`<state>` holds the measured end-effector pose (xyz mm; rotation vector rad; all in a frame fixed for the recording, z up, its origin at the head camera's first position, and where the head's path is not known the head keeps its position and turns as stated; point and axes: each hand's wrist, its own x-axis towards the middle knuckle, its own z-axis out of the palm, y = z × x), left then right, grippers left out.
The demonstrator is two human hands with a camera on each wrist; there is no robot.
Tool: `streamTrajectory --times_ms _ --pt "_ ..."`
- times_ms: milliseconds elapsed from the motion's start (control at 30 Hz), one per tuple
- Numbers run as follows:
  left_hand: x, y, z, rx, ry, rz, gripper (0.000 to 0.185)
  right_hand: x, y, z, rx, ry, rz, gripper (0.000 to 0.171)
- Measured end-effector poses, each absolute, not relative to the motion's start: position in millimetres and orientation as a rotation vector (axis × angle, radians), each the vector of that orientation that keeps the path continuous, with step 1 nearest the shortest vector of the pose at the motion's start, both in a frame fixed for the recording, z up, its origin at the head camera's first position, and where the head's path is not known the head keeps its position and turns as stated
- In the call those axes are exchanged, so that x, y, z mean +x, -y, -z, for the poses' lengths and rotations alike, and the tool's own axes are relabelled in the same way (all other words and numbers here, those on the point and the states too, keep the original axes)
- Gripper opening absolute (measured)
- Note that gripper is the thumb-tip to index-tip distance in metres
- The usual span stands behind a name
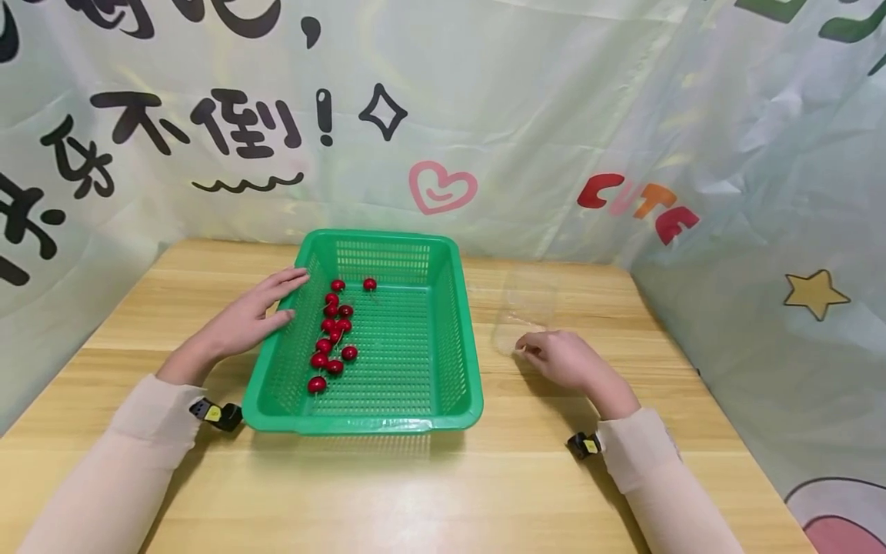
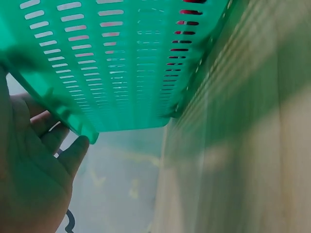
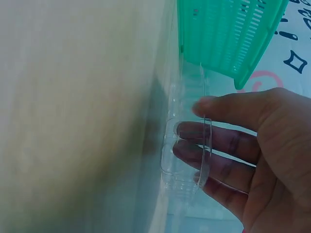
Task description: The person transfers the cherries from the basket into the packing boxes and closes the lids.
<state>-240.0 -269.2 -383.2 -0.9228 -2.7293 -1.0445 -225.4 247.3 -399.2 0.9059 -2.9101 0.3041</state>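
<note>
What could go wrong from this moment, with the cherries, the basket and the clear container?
The cherries lie loose along one side of the green basket; if the left hand, touching the rim, tilts it, they may roll. The right hand holds the clear plastic container at its edge, so it might slip or bend. Being see-through against the wooden table, the container's edges could be misjudged.

Head view above, facing forward-down; wrist views low, close; all share basket (image 1: pixel 396 346).

L grip (image 2: pixel 36 167), bare hand, touches edge of green basket (image 2: pixel 104 77) w/ red bits (image 2: pixel 191 12) thru slots; blurry desk (image 2: pixel 262 170) on R.
</note>
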Motion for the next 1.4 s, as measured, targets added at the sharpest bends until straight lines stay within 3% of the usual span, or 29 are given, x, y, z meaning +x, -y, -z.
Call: streamTrajectory --times_ms 833,1400 --pt "-235 268 405 -1.045 2.634 0.885 0.061 -202 -249 382 1.105 3.094 -0.373 0.003" --pt "-241 262 400 -1.061 2.643 0.872 0.063 -180 -260 373 1.127 3.084 -0.338 0.008"
